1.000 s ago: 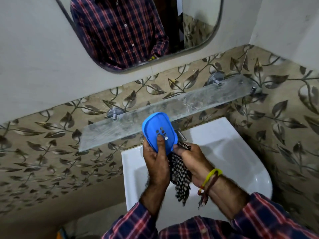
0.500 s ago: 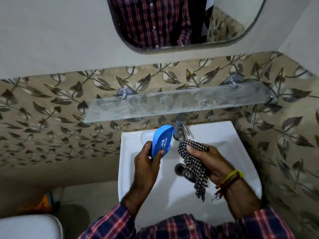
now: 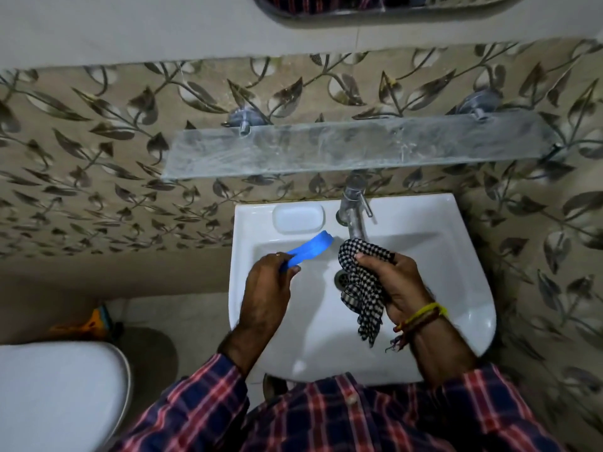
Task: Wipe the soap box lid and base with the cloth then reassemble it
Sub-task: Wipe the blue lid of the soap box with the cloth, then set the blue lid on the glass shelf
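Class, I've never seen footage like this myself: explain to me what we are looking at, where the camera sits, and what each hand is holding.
There is no machine here, only a person's two bare hands. The single picture comes from a camera worn on the head, looking down over a white sink in a bathroom. The left hand grips a blue soap box piece, seen edge-on, so lid or base cannot be told. The right hand holds a black-and-white checked cloth, which hangs over the basin. Cloth and box are apart. Behind stand a metal tap and a glass shelf. A white toilet shows lower left.
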`<control>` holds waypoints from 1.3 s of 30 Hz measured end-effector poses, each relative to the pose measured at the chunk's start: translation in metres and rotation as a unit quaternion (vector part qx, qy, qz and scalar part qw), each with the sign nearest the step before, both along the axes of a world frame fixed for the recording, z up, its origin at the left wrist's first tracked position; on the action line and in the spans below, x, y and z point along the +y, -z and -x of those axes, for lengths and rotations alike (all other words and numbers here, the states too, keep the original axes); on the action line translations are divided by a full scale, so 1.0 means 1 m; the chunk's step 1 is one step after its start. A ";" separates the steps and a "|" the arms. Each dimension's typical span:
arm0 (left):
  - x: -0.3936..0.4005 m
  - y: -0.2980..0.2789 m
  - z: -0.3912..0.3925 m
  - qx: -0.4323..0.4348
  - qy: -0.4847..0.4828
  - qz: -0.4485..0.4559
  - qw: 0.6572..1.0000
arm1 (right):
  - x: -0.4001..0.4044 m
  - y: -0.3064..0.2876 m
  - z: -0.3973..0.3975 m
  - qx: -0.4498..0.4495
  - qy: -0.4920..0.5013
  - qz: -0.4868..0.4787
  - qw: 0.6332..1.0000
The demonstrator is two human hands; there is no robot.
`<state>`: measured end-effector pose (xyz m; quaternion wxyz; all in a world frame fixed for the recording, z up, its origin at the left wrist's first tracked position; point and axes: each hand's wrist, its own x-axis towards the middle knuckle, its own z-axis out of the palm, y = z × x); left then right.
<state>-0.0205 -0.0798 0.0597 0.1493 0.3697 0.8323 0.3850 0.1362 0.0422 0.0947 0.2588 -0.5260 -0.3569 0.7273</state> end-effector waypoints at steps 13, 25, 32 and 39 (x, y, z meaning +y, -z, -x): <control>0.013 -0.044 0.015 0.233 0.122 -0.110 0.959 | 0.008 -0.019 0.010 -0.030 0.007 -0.142 0.989; 0.067 -0.104 0.038 0.379 0.130 -0.245 0.883 | 0.026 -0.041 0.012 0.032 0.048 -0.132 0.990; 0.113 -0.119 0.051 0.295 0.129 -0.130 0.938 | 0.029 -0.032 0.010 0.038 0.035 -0.125 0.991; 0.106 -0.106 0.053 0.319 0.074 -0.217 0.920 | 0.041 -0.017 0.006 0.034 0.043 -0.117 0.992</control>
